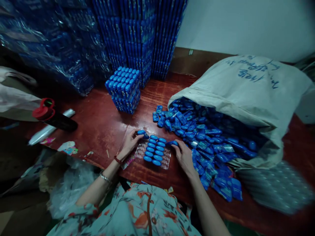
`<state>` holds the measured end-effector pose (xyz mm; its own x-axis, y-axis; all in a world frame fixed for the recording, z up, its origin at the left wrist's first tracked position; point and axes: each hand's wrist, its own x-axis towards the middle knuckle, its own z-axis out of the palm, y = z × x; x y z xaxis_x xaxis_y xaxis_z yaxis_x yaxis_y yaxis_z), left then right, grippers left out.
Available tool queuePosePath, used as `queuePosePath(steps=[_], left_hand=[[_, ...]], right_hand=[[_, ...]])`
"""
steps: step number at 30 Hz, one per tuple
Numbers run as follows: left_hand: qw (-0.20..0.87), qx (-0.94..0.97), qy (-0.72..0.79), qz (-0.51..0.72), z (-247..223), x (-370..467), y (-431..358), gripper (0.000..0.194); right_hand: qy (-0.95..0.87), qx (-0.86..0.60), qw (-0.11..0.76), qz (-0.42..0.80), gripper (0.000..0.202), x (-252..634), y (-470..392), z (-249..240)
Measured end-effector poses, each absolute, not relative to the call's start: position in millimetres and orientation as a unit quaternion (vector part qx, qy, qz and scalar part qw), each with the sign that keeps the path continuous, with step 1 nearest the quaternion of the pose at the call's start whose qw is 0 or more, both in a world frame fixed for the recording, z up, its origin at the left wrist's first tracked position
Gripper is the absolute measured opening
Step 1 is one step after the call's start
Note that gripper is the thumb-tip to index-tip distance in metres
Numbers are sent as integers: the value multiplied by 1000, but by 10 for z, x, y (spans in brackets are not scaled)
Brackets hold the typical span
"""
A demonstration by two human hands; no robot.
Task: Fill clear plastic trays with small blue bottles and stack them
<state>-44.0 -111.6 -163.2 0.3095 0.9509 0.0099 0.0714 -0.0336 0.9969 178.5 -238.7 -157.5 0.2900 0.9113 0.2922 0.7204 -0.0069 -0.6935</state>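
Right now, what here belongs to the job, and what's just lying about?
Apparently the job:
blue piece in the left hand
blue piece in the right hand
clear tray, partly filled
loose blue items at the white sack's mouth
stacked blue pieces

Seemingly lying about:
red-lidded bottle
pale roll
paper scraps

At left on the surface [92, 119], a dark bottle [61, 121] with a red lid, partly hiding a whitish plastic roll [40, 133]; near them, colourful scraps [67, 147]. Lower left, crumpled clear plastic [73, 185]. Behind, a pale wall [241, 26].
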Motion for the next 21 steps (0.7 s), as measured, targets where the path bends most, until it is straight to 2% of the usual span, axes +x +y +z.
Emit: queuePosePath(steps=[6, 12, 17, 19, 21], left_hand=[[396, 787, 338, 329, -1644, -530, -1031, 13], [293, 901, 263, 180, -1474, -590, -918, 17], [293, 902, 269, 168, -1470, -545, -938, 20], [318, 889, 268, 190, -1496, -557, -943, 21], [351, 880, 252, 198, -1504, -605, -920, 22]], right_hand=[[-677, -680, 276, 52, 34, 1890, -2380, -1555], [-746, -654, 119, 46, 29, 1901, -2204, -1301], [-738, -671, 11, 77, 23, 1778, -2103, -1138], [-727, -678, -1, 106, 23, 1778, -2101, -1096], [-723, -674, 27, 147, 26, 1838, -2109, -1063]])
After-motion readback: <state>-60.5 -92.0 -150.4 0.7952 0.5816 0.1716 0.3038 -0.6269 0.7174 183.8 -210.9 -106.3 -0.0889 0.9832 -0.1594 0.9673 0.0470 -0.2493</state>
